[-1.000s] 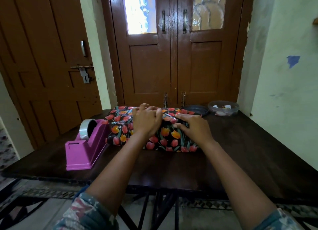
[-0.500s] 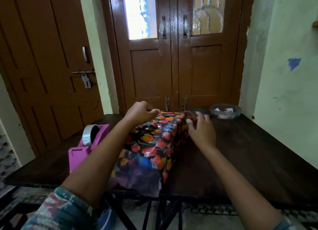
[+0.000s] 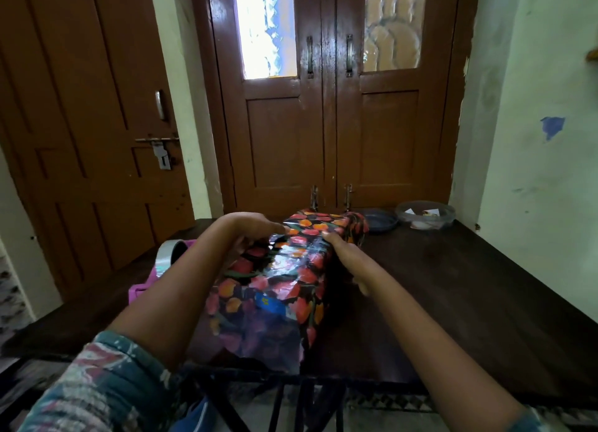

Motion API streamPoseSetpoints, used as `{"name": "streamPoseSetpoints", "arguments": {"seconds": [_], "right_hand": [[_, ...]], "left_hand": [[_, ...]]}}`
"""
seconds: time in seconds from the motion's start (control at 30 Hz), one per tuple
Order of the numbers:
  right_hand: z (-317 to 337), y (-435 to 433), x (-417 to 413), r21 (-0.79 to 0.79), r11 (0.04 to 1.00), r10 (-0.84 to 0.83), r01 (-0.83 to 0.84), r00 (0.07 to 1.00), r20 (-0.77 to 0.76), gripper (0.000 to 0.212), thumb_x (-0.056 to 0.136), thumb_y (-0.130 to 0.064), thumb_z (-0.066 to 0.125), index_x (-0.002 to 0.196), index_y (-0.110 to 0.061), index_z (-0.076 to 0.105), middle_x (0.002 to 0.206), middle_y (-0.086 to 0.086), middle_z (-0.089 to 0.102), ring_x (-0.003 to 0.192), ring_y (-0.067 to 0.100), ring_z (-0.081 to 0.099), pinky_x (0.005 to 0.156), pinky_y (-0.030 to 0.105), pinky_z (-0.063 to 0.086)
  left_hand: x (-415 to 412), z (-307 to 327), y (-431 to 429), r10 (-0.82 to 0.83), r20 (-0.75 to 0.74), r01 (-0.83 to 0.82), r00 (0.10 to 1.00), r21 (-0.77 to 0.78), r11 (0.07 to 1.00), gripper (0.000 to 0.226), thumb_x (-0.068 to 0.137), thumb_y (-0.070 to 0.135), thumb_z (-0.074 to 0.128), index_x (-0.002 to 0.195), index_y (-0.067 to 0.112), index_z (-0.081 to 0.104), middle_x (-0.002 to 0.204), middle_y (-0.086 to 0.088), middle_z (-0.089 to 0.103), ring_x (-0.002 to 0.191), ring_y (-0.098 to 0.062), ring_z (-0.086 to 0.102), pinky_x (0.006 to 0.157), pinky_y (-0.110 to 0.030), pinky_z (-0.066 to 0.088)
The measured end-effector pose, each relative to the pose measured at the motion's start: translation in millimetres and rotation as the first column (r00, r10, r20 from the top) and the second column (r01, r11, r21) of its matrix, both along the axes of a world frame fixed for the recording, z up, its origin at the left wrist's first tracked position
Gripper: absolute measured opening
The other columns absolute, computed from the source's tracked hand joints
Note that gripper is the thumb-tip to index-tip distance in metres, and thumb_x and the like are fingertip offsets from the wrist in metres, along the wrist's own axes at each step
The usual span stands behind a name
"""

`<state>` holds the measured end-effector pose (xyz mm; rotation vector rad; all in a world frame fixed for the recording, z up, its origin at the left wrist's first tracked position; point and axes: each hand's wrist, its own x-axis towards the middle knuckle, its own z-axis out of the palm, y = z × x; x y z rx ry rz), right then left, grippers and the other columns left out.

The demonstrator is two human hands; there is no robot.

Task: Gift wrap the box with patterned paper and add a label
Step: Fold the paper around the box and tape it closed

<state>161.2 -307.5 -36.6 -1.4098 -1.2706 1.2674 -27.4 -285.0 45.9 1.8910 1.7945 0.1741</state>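
The box wrapped in dark floral paper (image 3: pixel 291 270) lies lengthwise on the dark wooden table (image 3: pixel 453 286), one end pointing at me. Its near end hangs past the table's front edge, with loose paper sticking out and a small blue patch showing. My left hand (image 3: pixel 255 229) lies over the box's top left edge, fingers stretched across the paper. My right hand (image 3: pixel 343 257) presses against the box's right side, thumb on the top edge, fingers running down the side.
A purple tape dispenser (image 3: pixel 139 291) with a grey tape roll (image 3: pixel 168 253) stands left of the box, partly behind my left arm. A dark dish (image 3: pixel 378 221) and a clear bowl (image 3: pixel 427 216) holding paper bits sit at the back right. Wooden doors stand behind the table.
The box has been turned from lying crosswise to lengthwise, its near end now over the table edge. My left hand has uncurled over the top; my right hand slid along the right side.
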Motion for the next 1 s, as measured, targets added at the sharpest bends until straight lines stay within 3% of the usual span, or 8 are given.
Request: {"name": "streamPoseSetpoints", "arguments": {"seconds": [0.13,0.2,0.27,0.43,0.57,0.73,0.9,1.0], "right_hand": [[12,2,10,0.260,0.962,-0.043,0.085,0.986,-0.161,0.069,0.075,-0.049,0.055,0.134,-0.015,0.044,0.126,0.003,0.056,0.111,0.019,0.056,0.090,0.029,0.046],[30,-1,14,0.367,0.923,-0.036,0.113,0.977,-0.210,0.049,0.089,-0.030,0.051,0.134,-0.020,0.036,0.119,-0.001,0.054,0.096,0.008,0.055,0.073,0.021,0.043],[47,-5,18,0.460,0.872,-0.061,0.168,0.969,-0.239,0.055,0.083,-0.023,0.054,0.133,-0.020,0.031,0.115,0.001,0.048,0.088,0.006,0.050,0.066,0.021,0.039],[63,-15,22,0.552,0.817,0.018,0.166,0.950,-0.312,0.041,0.074,-0.025,0.058,0.109,-0.028,0.038,0.115,0.003,0.049,0.102,0.016,0.052,0.081,0.031,0.045],[55,-29,17,0.647,0.751,0.038,0.128,0.971,-0.235,0.063,0.074,-0.036,0.070,0.124,-0.027,0.033,0.118,-0.006,0.048,0.101,-0.003,0.050,0.075,0.010,0.046],[49,-51,3,0.684,0.728,0.106,0.034,0.981,-0.162,0.078,0.049,-0.065,0.070,0.114,-0.046,0.032,0.119,-0.025,0.041,0.093,-0.029,0.044,0.070,-0.002,0.040],[46,-59,4,0.646,0.763,0.153,0.005,0.970,-0.188,0.048,0.072,-0.031,0.060,0.110,-0.036,0.032,0.104,-0.029,0.037,0.083,-0.020,0.048,0.064,-0.001,0.042],[40,-66,8,0.599,0.801,0.162,-0.020,0.969,-0.184,0.058,0.083,-0.019,0.062,0.117,-0.034,0.018,0.100,-0.029,0.035,0.081,-0.016,0.047,0.061,0.000,0.041]], "left_hand": [[2,13,-13,-0.071,0.331,0.024,0.941,0.143,0.989,0.036,0.092,0.041,0.051,0.108,0.010,0.061,0.078,-0.002,0.061,0.051,-0.004,0.058,0.046,-0.016,0.045],[5,17,-21,-0.111,0.545,0.013,0.831,0.181,0.983,0.031,0.090,0.036,0.056,0.113,0.015,0.061,0.096,-0.004,0.066,0.076,-0.011,0.066,0.062,-0.022,0.053],[4,18,-28,-0.166,0.639,-0.011,0.751,0.263,0.965,0.028,0.089,0.031,0.059,0.114,0.017,0.060,0.106,-0.006,0.064,0.090,-0.015,0.063,0.074,-0.026,0.053],[-7,-3,-51,-0.302,0.780,0.010,0.548,0.355,0.935,0.013,0.084,0.007,0.063,0.094,0.012,0.056,0.098,-0.008,0.063,0.089,-0.024,0.064,0.072,-0.030,0.054],[-13,-17,-59,-0.371,0.852,0.068,0.369,0.374,0.925,0.034,0.080,0.006,0.067,0.107,0.011,0.047,0.118,-0.008,0.061,0.106,-0.027,0.063,0.077,-0.033,0.056],[-13,-16,-64,-0.506,0.739,0.043,0.446,0.546,0.836,0.079,0.066,0.030,0.078,0.130,0.045,0.035,0.131,0.009,0.051,0.117,-0.008,0.055,0.086,-0.030,0.053],[-12,-20,-74,-0.570,0.588,0.055,0.574,0.667,0.743,0.087,0.062,0.046,0.076,0.132,0.054,0.025,0.136,0.018,0.043,0.122,0.000,0.047,0.089,-0.025,0.048],[-16,-32,-83,-0.556,0.545,0.055,0.627,0.682,0.730,0.094,0.059,0.051,0.077,0.133,0.057,0.018,0.139,0.019,0.035,0.124,-0.002,0.043,0.089,-0.026,0.050]]}}
